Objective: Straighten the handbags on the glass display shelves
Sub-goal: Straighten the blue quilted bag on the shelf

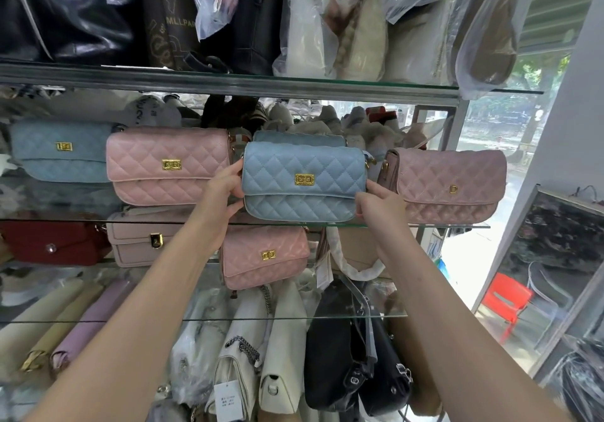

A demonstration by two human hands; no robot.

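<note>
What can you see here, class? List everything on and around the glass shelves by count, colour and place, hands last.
held handbag: one, blue, middle shelf centre
handbag behind it: one, blue, just behind
far-left handbag: one, blue, middle shelf
pink handbag: one, pink, left of held one
mauve handbag: one, mauve, middle shelf right
red handbag: one, dark red, lower shelf left
beige handbag: one, pale beige, beside the red
small pink handbag: one, pink, lower shelf centre
wrapped bags: several, clear plastic, top shelf right
chair: one, red, right of the shelves
left hand: grips held handbag's left end
right hand: grips its lower right corner
</note>
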